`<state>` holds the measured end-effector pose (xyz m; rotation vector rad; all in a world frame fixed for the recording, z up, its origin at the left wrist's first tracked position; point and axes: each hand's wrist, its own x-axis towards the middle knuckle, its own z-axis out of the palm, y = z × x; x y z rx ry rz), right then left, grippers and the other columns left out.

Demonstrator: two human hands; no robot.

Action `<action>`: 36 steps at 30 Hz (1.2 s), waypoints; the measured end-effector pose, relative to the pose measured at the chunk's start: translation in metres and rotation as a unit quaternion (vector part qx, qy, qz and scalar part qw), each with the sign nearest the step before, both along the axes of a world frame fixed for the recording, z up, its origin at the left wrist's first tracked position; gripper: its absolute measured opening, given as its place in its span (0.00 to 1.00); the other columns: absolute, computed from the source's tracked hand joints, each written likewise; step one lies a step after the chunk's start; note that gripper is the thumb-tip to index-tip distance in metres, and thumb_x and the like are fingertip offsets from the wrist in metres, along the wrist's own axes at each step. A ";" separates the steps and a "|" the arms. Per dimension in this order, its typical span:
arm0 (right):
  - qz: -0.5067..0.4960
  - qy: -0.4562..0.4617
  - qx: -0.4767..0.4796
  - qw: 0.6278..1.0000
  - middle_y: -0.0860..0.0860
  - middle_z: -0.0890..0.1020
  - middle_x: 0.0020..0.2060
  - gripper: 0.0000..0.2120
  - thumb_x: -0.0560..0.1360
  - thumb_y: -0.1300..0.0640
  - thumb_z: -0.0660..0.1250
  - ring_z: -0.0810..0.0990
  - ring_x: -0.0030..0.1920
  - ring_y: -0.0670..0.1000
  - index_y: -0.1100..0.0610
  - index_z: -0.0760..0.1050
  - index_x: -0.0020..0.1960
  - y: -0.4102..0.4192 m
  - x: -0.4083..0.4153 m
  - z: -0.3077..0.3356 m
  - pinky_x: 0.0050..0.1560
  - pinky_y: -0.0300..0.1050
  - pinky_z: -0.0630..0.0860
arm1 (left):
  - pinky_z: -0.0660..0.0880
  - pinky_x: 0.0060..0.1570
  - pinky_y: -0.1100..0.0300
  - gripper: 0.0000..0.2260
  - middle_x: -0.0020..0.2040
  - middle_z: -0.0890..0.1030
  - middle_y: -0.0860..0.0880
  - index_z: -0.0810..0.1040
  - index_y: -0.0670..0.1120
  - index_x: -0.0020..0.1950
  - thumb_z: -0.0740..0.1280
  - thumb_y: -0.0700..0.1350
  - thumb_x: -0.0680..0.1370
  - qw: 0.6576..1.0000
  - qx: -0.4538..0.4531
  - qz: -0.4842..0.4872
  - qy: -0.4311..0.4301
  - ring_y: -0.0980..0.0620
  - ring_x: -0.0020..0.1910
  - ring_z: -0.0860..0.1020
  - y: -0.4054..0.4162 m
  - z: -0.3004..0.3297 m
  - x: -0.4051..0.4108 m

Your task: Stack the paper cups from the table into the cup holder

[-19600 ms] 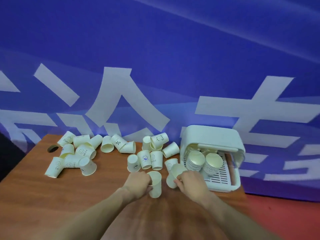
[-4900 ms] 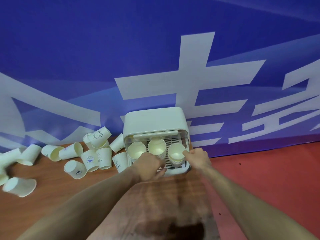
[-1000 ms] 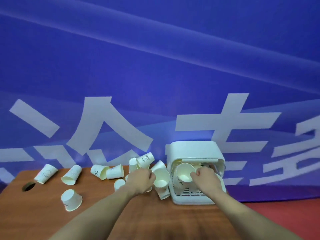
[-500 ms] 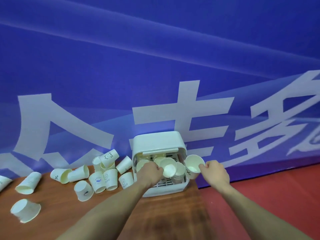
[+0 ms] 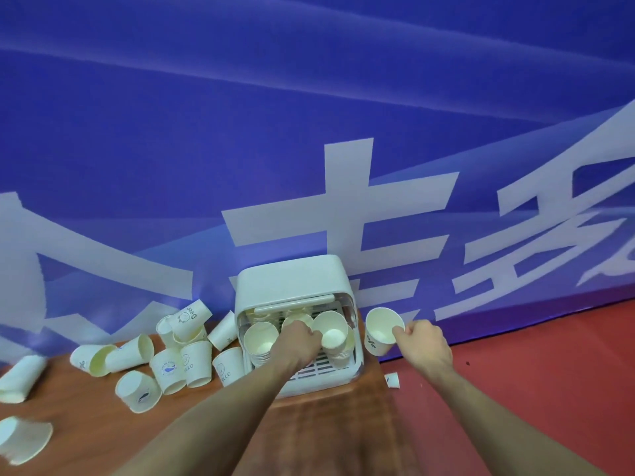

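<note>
While pinched, the cup [image 5: 380,333] (tilted) sits left of right-hand fingers [image 5: 402,333].

Cup holder [image 5: 292,280] sits at the table's [image 5: 309,438] right far end, against the banner [image 5: 309,115] behind it. Stacks of cups [image 5: 263,340] stand inside the holder. Left hand [image 5: 299,341] reaches into its front opening, between the stacks. Right hand [image 5: 424,345] is right of the holder, off the table edge, pinching a cup [image 5: 381,329]. Loose cups [image 5: 171,355] lie scattered left of the holder. One small cup [image 5: 392,379] lies on the floor [image 5: 532,372], right of the table.
</note>
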<state>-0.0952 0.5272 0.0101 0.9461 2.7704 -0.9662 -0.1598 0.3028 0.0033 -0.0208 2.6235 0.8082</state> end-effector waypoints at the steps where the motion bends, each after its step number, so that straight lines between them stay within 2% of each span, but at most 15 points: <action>1: 0.000 0.000 -0.003 1.000 0.53 0.78 0.33 0.14 0.72 0.50 0.62 0.77 0.36 0.57 0.57 0.70 0.32 0.001 -0.003 -0.003 0.35 0.45 0.71 | 0.76 0.36 0.54 0.15 0.31 0.79 0.47 0.74 0.44 0.32 0.59 0.49 0.75 1.000 0.000 0.000 0.003 0.45 0.30 0.75 0.002 -0.002 -0.003; 5: 0.001 0.005 -0.013 1.000 0.53 0.77 0.31 0.14 0.72 0.50 0.62 0.75 0.33 0.55 0.57 0.69 0.31 0.003 -0.008 -0.012 0.32 0.44 0.69 | 0.69 0.33 0.57 0.16 0.29 0.74 0.49 0.69 0.46 0.30 0.59 0.50 0.76 0.998 -0.024 -0.009 0.055 0.47 0.31 0.72 0.008 -0.006 -0.009; 10: -0.007 -0.003 -0.012 1.000 0.52 0.76 0.29 0.15 0.72 0.51 0.63 0.73 0.32 0.54 0.56 0.68 0.29 0.006 -0.008 -0.018 0.31 0.43 0.66 | 0.72 0.37 0.56 0.17 0.31 0.76 0.48 0.69 0.46 0.31 0.57 0.52 0.77 0.994 -0.025 -0.022 0.106 0.45 0.36 0.76 0.012 -0.014 -0.005; 18: -0.006 0.009 -0.020 1.000 0.51 0.74 0.27 0.15 0.71 0.52 0.63 0.73 0.31 0.54 0.56 0.67 0.28 0.005 -0.004 -0.023 0.31 0.43 0.67 | 0.73 0.43 0.56 0.17 0.39 0.80 0.46 0.76 0.45 0.39 0.55 0.54 0.76 0.994 -0.087 -0.037 0.053 0.44 0.40 0.78 0.018 -0.024 -0.010; 22: -0.008 0.016 -0.024 1.000 0.50 0.74 0.26 0.15 0.72 0.52 0.63 0.73 0.31 0.54 0.56 0.67 0.28 0.006 -0.007 -0.025 0.30 0.42 0.65 | 0.76 0.45 0.55 0.21 0.40 0.82 0.45 0.76 0.45 0.38 0.56 0.60 0.76 0.997 -0.062 -0.036 -0.007 0.44 0.41 0.80 0.024 -0.030 -0.015; 24: -0.005 0.024 -0.022 0.999 0.50 0.73 0.25 0.16 0.71 0.52 0.63 0.72 0.30 0.53 0.56 0.66 0.28 0.007 -0.010 -0.023 0.30 0.42 0.64 | 0.75 0.44 0.56 0.21 0.39 0.82 0.45 0.75 0.45 0.36 0.56 0.60 0.76 0.997 -0.063 -0.034 -0.008 0.44 0.41 0.80 0.024 -0.031 -0.017; 28: 0.024 0.073 -0.015 0.997 0.49 0.64 0.23 0.17 0.70 0.54 0.64 0.64 0.28 0.53 0.56 0.60 0.28 0.003 -0.020 -0.011 0.28 0.43 0.61 | 0.72 0.41 0.57 0.21 0.38 0.80 0.46 0.75 0.45 0.36 0.56 0.60 0.77 0.998 -0.059 -0.037 -0.008 0.44 0.40 0.79 0.021 -0.030 -0.021; 33: 0.129 0.081 0.001 0.988 0.49 0.64 0.24 0.16 0.70 0.52 0.63 0.62 0.29 0.53 0.55 0.60 0.30 -0.017 -0.029 -0.007 0.30 0.45 0.64 | 0.75 0.44 0.57 0.22 0.29 0.77 0.50 0.73 0.46 0.32 0.56 0.60 0.76 0.998 -0.043 -0.031 -0.021 0.45 0.36 0.79 0.011 -0.023 -0.017; 36: 0.167 0.065 0.043 0.983 0.50 0.67 0.25 0.15 0.73 0.52 0.61 0.64 0.30 0.54 0.56 0.61 0.31 -0.030 -0.030 -0.013 0.31 0.46 0.66 | 0.72 0.38 0.58 0.22 0.27 0.75 0.50 0.71 0.46 0.31 0.57 0.60 0.77 0.999 -0.034 -0.030 -0.022 0.45 0.32 0.77 0.001 -0.020 -0.013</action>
